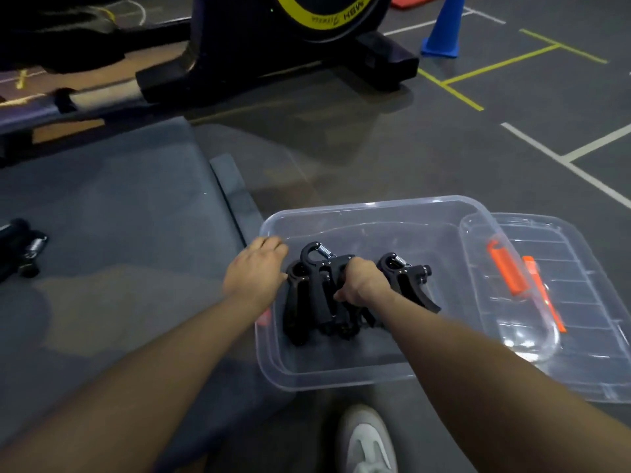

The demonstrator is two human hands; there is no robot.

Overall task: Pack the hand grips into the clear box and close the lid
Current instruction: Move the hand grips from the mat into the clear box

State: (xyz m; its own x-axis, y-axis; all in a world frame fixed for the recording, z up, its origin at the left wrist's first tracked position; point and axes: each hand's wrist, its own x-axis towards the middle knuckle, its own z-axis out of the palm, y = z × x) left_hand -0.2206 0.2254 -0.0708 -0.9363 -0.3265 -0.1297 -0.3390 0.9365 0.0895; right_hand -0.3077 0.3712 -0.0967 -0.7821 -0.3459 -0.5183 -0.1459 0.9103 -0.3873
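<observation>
The clear box [372, 213] stands on the dark floor, lid off. Inside it lie several black hand grips with steel springs. My right hand [363, 283] is inside the box, fingers curled round a black hand grip [409, 281]. Left of it lies a cluster of hand grips [310, 295]. My left hand [254, 271] rests with relaxed fingers on the box's left rim, touching that cluster. The clear lid [560, 302] with orange clips lies right of the box, partly under it. Another black hand grip [24, 247] lies on the grey mat at far left.
A grey mat [119, 206] spreads left of the box. An exercise bike base [273, 63] stands behind. A blue cone [444, 29] is at back right. My white shoe [368, 438] is below the box. Floor lines run at right.
</observation>
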